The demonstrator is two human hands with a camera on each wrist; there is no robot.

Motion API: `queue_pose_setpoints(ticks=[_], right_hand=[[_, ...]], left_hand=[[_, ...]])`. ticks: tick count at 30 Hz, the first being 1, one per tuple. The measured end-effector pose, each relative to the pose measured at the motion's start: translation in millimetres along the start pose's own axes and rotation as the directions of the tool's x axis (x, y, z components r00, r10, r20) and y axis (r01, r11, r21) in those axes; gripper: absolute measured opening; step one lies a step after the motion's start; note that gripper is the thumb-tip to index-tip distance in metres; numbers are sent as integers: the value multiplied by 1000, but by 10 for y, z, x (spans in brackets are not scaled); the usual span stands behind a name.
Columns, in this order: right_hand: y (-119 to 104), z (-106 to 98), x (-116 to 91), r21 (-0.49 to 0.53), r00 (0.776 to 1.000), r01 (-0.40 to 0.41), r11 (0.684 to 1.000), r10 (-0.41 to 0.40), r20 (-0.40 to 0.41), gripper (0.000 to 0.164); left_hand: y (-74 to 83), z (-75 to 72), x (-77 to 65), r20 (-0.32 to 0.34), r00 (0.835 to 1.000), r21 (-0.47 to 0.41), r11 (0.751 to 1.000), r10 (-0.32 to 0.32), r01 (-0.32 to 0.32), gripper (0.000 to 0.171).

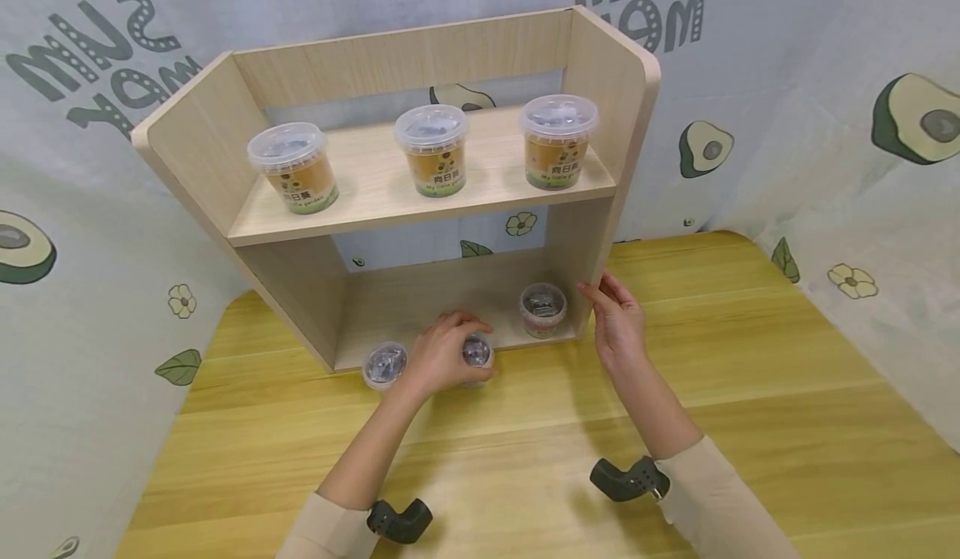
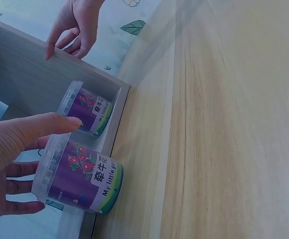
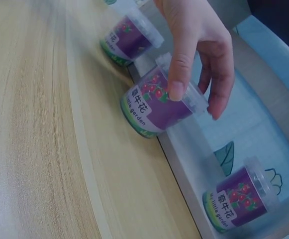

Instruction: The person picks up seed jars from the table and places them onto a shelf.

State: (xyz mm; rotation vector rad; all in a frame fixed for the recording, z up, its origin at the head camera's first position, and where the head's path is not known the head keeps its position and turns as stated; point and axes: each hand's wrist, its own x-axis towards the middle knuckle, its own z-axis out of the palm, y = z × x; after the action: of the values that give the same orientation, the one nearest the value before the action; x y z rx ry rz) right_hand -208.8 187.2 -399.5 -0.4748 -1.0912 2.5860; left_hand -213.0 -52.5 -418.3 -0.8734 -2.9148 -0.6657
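Note:
My left hand [image 1: 441, 357] holds a purple tub [image 3: 151, 107] by its clear lid, thumb on the near side and fingers round the far side. This tub stands at the front edge of the shelf's lower board. Another purple tub [image 1: 386, 365] is to its left, in front of the same edge. Inside the lower compartment, a third purple tub [image 1: 543, 311] stands near the right side panel. My right hand [image 1: 621, 326] pinches the front edge of that side panel [image 1: 611, 184], with some fingers on its outer face.
The two-level wooden shelf [image 1: 420, 213] stands on a wood-grain table [image 1: 525, 459]. On its upper board are three orange-labelled tubs: left [image 1: 303, 184], middle [image 1: 438, 167] and right [image 1: 555, 159]. A cloth printed with avocados [image 1: 705, 149] hangs behind and at both sides.

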Motion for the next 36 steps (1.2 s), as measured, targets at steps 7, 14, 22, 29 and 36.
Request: queue_pose_setpoints(ticks=[7,14,22,29,36], right_hand=[[0,1,10,-2,1000,-17,1000,17,-2,34],[-14,4,4,-6,999,-42,999,42,-3,32],[-13,0,13,0,999,-44,999,44,-2,30],[-19,5,14,0,999,-45,999,45,0,30],[-23,7,9,4,998,-55,998,55,1,29]], left_hand=[[-11,0,-24,19,1000,-8,1000,-21,21,54],[-30,16,-30,24,999,-23,999,-27,28,55],[-38,22,-24,17,999,-35,999,-30,31,54],[-34,26,-20,8,1000,-31,999,-30,30,54],[-30,31,-23,2,1000,-32,999,-30,30,54]])
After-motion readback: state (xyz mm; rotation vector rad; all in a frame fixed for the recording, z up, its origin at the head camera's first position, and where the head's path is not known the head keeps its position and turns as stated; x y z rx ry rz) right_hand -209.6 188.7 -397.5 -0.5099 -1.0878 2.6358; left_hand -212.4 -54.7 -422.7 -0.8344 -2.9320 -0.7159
